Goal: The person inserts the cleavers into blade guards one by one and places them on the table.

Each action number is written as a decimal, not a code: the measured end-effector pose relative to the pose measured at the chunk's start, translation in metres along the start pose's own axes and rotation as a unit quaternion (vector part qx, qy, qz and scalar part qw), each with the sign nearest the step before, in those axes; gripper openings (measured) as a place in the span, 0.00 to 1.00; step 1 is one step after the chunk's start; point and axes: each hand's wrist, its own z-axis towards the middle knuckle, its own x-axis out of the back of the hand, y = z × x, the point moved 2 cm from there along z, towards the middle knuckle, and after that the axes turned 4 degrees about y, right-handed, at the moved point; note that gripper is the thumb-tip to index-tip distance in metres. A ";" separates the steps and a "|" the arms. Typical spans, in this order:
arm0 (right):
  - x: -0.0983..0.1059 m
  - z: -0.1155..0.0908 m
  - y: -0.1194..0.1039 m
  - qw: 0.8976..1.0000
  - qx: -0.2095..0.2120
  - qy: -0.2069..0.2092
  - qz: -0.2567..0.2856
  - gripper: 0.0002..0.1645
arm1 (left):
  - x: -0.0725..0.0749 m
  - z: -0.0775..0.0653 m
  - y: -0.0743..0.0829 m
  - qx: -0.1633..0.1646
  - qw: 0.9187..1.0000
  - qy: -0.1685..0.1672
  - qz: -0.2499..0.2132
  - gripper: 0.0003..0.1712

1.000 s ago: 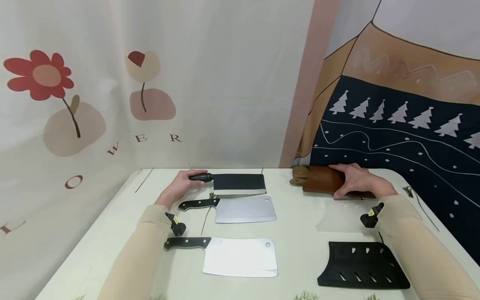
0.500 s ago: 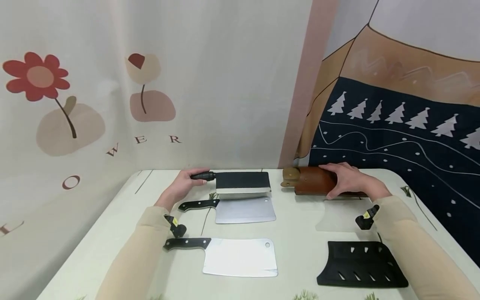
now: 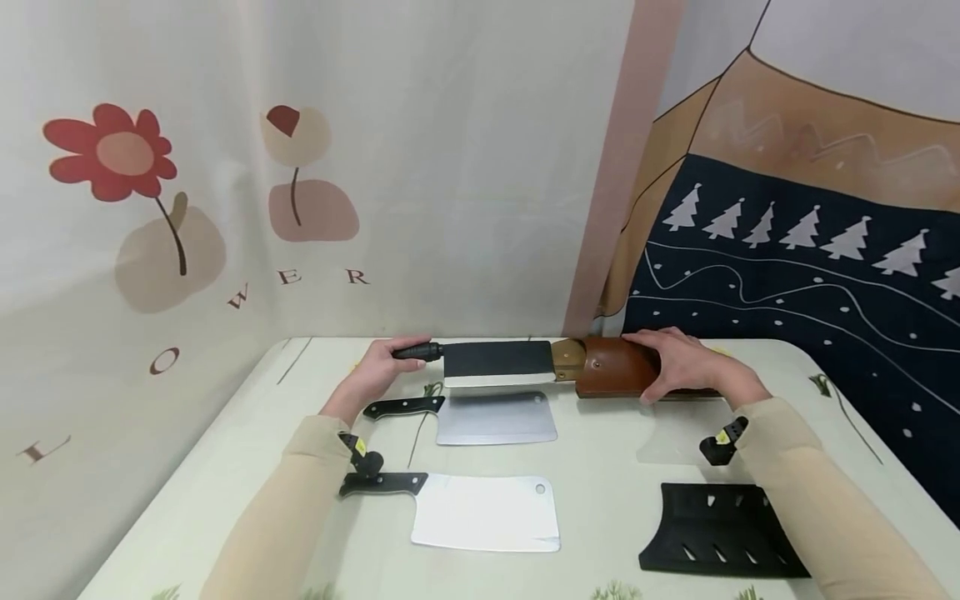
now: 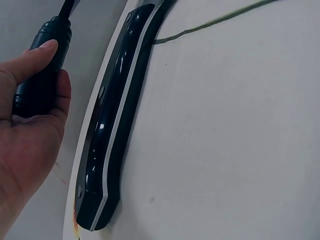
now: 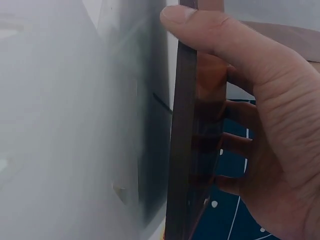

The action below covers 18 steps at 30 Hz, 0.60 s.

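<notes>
At the table's far edge, my left hand (image 3: 375, 373) grips the black round handle of a dark-bladed cleaver (image 3: 498, 360) with a pale cutting edge. In the left wrist view thumb and fingers wrap that handle (image 4: 42, 75). My right hand (image 3: 686, 365) holds a brown leather knife sheath (image 3: 611, 377) across its width, thumb on the near edge and fingers over the far one. The right wrist view shows the sheath (image 5: 182, 145) edge-on between thumb and fingers. The blade's end meets the sheath's olive-tan flap (image 3: 568, 360); the sheath's right part is hidden by the hand.
Two silver cleavers with black riveted handles lie nearer me, one (image 3: 497, 419) just below the dark blade, one (image 3: 487, 512) further forward. A translucent sheath (image 3: 663, 442) and a black slotted blade guard (image 3: 720, 529) lie at right. Printed curtains stand behind the table.
The sheath in my right hand has moved left, and the dark cleaver in my left hand has shifted slightly right. The gap between them has closed, blade end now at the flap.
</notes>
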 end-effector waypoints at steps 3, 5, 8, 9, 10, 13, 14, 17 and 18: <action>0.000 -0.002 -0.002 1.000 -0.003 0.000 0.001 0.63 | -0.001 0.000 0.001 0.006 1.000 0.004 0.004 0.30; 0.000 -0.002 -0.002 1.000 -0.005 0.001 0.001 0.63 | -0.001 -0.002 0.001 0.008 1.000 0.004 0.011 0.30; -0.002 -0.003 -0.003 1.000 -0.007 0.004 -0.001 0.62 | -0.003 -0.003 0.003 0.011 1.000 0.003 0.017 0.30; -0.003 -0.002 -0.003 1.000 -0.007 0.005 -0.001 0.62 | -0.003 -0.004 0.004 0.010 1.000 0.002 0.017 0.30; -0.003 -0.002 -0.004 1.000 -0.007 0.007 0.000 0.62 | -0.004 -0.004 0.005 0.009 1.000 0.000 0.017 0.30; -0.005 -0.003 -0.007 1.000 -0.009 0.009 0.005 0.63 | -0.006 -0.004 0.007 0.008 1.000 -0.006 0.009 0.30; -0.005 -0.003 -0.008 1.000 -0.010 0.008 0.007 0.63 | -0.007 -0.004 0.007 0.007 1.000 -0.007 0.006 0.31; -0.006 -0.004 -0.012 1.000 -0.013 0.011 0.009 0.63 | -0.009 -0.005 0.007 0.009 1.000 -0.009 -0.003 0.31; -0.007 -0.005 -0.013 1.000 -0.013 0.013 0.009 0.63 | -0.009 -0.005 0.007 0.009 1.000 -0.009 -0.002 0.31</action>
